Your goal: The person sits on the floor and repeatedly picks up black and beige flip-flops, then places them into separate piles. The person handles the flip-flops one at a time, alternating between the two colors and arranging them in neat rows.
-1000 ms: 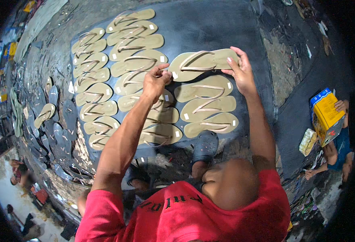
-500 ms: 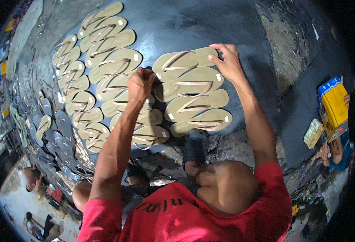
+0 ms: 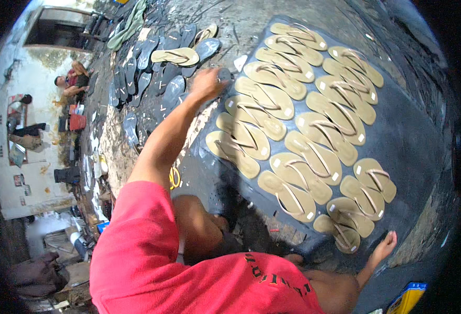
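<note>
Far left, well apart from the work, other people sit or crouch by a pale wall. Right of them, dark blue flip-flop soles [image 3: 136, 78] lie scattered on the ground, with one tan flip-flop [image 3: 175, 56] on top.

The step in hand appears to be fetching the next piece — the left hand [image 3: 208, 83] is stretched out to the upper left edge of the dark sheet [image 3: 413, 141], fingers curled over a small dark item that cannot be identified; whether it is gripped or only touched cannot be told. The nearest dark sole [image 3: 172, 90] lies just beside that hand, to its left.

On the sheet, tan flip-flops [image 3: 298, 131] lie in close rows, straps up. The next move, by judgement, calls for a firm pinch and a lift clear of the rows.

The right hand [image 3: 385, 246] is open and empty, fingers spread, braced at the sheet's lower edge just beside the last tan pair [image 3: 345, 230].
</note>
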A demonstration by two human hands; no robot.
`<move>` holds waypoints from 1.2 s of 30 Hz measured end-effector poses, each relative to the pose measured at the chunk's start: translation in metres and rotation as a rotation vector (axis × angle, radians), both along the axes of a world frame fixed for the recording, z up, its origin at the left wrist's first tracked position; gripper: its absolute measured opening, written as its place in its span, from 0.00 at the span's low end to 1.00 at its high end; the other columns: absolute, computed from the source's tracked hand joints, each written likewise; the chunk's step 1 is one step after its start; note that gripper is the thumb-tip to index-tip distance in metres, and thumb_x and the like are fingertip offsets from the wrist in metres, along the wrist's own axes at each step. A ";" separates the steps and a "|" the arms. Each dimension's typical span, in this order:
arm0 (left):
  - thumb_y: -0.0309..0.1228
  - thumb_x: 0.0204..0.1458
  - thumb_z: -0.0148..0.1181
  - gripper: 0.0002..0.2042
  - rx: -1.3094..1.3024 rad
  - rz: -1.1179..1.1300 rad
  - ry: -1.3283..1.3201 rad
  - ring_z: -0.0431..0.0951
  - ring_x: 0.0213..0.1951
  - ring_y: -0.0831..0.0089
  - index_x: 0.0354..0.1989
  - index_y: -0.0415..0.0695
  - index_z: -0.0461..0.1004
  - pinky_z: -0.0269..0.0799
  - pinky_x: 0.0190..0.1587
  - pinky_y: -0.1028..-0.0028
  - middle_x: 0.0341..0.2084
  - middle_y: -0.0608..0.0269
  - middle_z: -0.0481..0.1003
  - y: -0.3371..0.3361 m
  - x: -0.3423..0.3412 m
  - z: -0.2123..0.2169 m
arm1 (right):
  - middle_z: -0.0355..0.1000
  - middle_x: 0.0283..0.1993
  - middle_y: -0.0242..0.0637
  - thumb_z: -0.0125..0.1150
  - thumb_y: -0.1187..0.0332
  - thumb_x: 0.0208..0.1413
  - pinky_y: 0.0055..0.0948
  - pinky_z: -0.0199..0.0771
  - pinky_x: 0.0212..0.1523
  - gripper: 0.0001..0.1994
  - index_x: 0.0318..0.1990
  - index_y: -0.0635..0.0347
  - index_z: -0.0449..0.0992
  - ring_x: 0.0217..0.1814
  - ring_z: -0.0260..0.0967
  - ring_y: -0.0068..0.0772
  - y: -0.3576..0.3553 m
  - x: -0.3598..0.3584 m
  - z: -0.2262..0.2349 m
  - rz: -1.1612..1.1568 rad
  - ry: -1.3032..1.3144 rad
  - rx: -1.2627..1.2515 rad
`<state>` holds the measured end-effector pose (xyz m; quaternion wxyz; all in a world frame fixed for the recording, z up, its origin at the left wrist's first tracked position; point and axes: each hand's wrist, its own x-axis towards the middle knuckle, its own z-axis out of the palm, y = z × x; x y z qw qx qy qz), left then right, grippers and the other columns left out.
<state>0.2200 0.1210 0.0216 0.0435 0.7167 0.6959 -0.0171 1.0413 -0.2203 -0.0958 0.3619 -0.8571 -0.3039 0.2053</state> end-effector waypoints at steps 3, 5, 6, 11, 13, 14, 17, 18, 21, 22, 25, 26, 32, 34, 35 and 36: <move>0.52 0.52 0.64 0.34 -0.181 0.351 0.131 0.69 0.59 0.45 0.64 0.47 0.65 0.65 0.59 0.49 0.57 0.46 0.71 -0.064 -0.097 -0.017 | 0.69 0.61 0.50 0.57 0.61 0.66 0.37 0.67 0.62 0.21 0.59 0.69 0.70 0.61 0.68 0.44 0.010 0.000 0.023 0.278 -0.376 -0.015; 0.53 0.52 0.64 0.34 -0.132 0.345 0.029 0.70 0.57 0.45 0.64 0.48 0.65 0.63 0.57 0.46 0.56 0.46 0.71 -0.094 -0.113 -0.044 | 0.69 0.61 0.49 0.56 0.61 0.66 0.38 0.66 0.62 0.21 0.59 0.67 0.70 0.61 0.67 0.43 0.042 -0.022 0.047 0.258 -0.301 -0.066; 0.53 0.53 0.63 0.33 -0.100 0.278 -0.011 0.70 0.57 0.46 0.64 0.48 0.65 0.63 0.56 0.46 0.56 0.46 0.71 -0.103 -0.116 -0.054 | 0.68 0.61 0.48 0.56 0.61 0.66 0.39 0.66 0.62 0.20 0.59 0.67 0.71 0.62 0.67 0.43 0.065 -0.037 0.060 0.270 -0.282 -0.037; 0.45 0.57 0.62 0.27 -0.108 0.226 -0.403 0.74 0.49 0.56 0.61 0.44 0.69 0.64 0.56 0.60 0.46 0.53 0.75 -0.112 -0.088 -0.042 | 0.67 0.63 0.44 0.54 0.63 0.67 0.35 0.62 0.65 0.19 0.60 0.63 0.70 0.64 0.64 0.39 0.158 -0.155 0.142 0.491 -0.363 -0.015; 0.42 0.58 0.62 0.22 -0.156 0.258 -0.839 0.74 0.49 0.65 0.57 0.42 0.73 0.66 0.55 0.67 0.46 0.58 0.76 -0.115 -0.063 -0.012 | 0.69 0.61 0.44 0.53 0.66 0.67 0.34 0.61 0.66 0.18 0.60 0.63 0.71 0.64 0.65 0.39 0.193 -0.219 0.173 0.569 -0.163 0.055; 0.41 0.59 0.63 0.20 -0.198 0.288 -1.092 0.74 0.50 0.72 0.54 0.41 0.76 0.67 0.54 0.71 0.47 0.60 0.77 -0.123 -0.043 0.005 | 0.71 0.59 0.43 0.53 0.68 0.66 0.34 0.62 0.65 0.17 0.59 0.63 0.72 0.62 0.67 0.37 0.210 -0.254 0.184 0.635 -0.114 0.085; 0.37 0.58 0.64 0.20 -0.457 0.229 -1.303 0.73 0.49 0.76 0.56 0.39 0.75 0.67 0.55 0.72 0.46 0.63 0.77 -0.138 0.026 0.045 | 0.73 0.56 0.40 0.54 0.64 0.67 0.30 0.70 0.59 0.18 0.60 0.62 0.70 0.57 0.71 0.31 0.247 -0.348 0.213 0.920 0.141 0.067; 0.37 0.58 0.65 0.20 -0.465 0.071 -1.365 0.73 0.49 0.76 0.56 0.39 0.75 0.66 0.56 0.72 0.47 0.63 0.76 -0.142 0.050 0.054 | 0.73 0.56 0.39 0.55 0.60 0.67 0.30 0.72 0.56 0.22 0.63 0.61 0.67 0.57 0.72 0.29 0.255 -0.372 0.217 0.925 0.420 0.053; 0.35 0.56 0.67 0.20 -0.563 -0.060 -1.400 0.72 0.52 0.73 0.55 0.38 0.75 0.65 0.57 0.72 0.47 0.64 0.73 -0.150 0.108 0.077 | 0.76 0.50 0.37 0.58 0.58 0.65 0.26 0.76 0.48 0.26 0.63 0.66 0.65 0.51 0.73 0.23 0.263 -0.401 0.232 0.996 0.878 0.159; 0.38 0.52 0.71 0.28 -0.610 -0.097 -1.294 0.72 0.53 0.68 0.59 0.39 0.72 0.66 0.57 0.69 0.48 0.62 0.72 -0.147 0.123 0.083 | 0.77 0.46 0.35 0.60 0.61 0.65 0.25 0.76 0.45 0.22 0.59 0.67 0.67 0.47 0.74 0.21 0.261 -0.401 0.236 0.944 0.949 0.175; 0.45 0.42 0.77 0.46 -0.651 -0.385 -1.063 0.70 0.57 0.61 0.69 0.42 0.60 0.67 0.58 0.62 0.60 0.54 0.65 -0.127 0.158 0.112 | 0.77 0.44 0.36 0.60 0.67 0.64 0.24 0.75 0.45 0.17 0.54 0.67 0.69 0.45 0.73 0.20 0.248 -0.374 0.246 0.790 1.002 0.257; 0.45 0.44 0.76 0.45 -0.564 -0.407 -1.148 0.71 0.57 0.62 0.69 0.41 0.60 0.67 0.58 0.62 0.59 0.53 0.66 -0.114 0.175 0.121 | 0.77 0.45 0.36 0.60 0.68 0.64 0.24 0.74 0.45 0.16 0.54 0.67 0.69 0.45 0.73 0.20 0.242 -0.363 0.248 0.775 0.958 0.319; 0.40 0.59 0.64 0.23 -0.547 -0.219 -1.283 0.76 0.44 0.75 0.56 0.37 0.70 0.71 0.50 0.73 0.42 0.62 0.78 -0.063 0.300 0.157 | 0.76 0.43 0.34 0.59 0.71 0.64 0.22 0.73 0.44 0.14 0.53 0.66 0.68 0.42 0.72 0.17 0.210 -0.309 0.238 0.676 0.861 0.537; 0.38 0.61 0.62 0.18 -0.527 -0.227 -1.250 0.75 0.40 0.79 0.51 0.37 0.73 0.71 0.46 0.76 0.38 0.65 0.78 -0.059 0.329 0.159 | 0.75 0.42 0.32 0.59 0.71 0.64 0.22 0.72 0.43 0.14 0.53 0.66 0.68 0.42 0.71 0.16 0.202 -0.289 0.234 0.645 0.832 0.589; 0.37 0.62 0.60 0.15 -0.521 -0.265 -1.296 0.74 0.37 0.82 0.47 0.37 0.75 0.69 0.43 0.78 0.35 0.69 0.78 -0.062 0.340 0.158 | 0.75 0.43 0.32 0.59 0.71 0.64 0.21 0.72 0.44 0.14 0.54 0.66 0.68 0.42 0.70 0.16 0.198 -0.277 0.233 0.662 0.870 0.567; 0.38 0.63 0.59 0.15 -0.556 -0.224 -1.288 0.74 0.37 0.82 0.48 0.38 0.75 0.70 0.43 0.78 0.35 0.69 0.78 -0.060 0.349 0.157 | 0.75 0.43 0.32 0.59 0.71 0.64 0.21 0.72 0.44 0.15 0.55 0.66 0.67 0.43 0.70 0.16 0.195 -0.265 0.232 0.667 0.907 0.569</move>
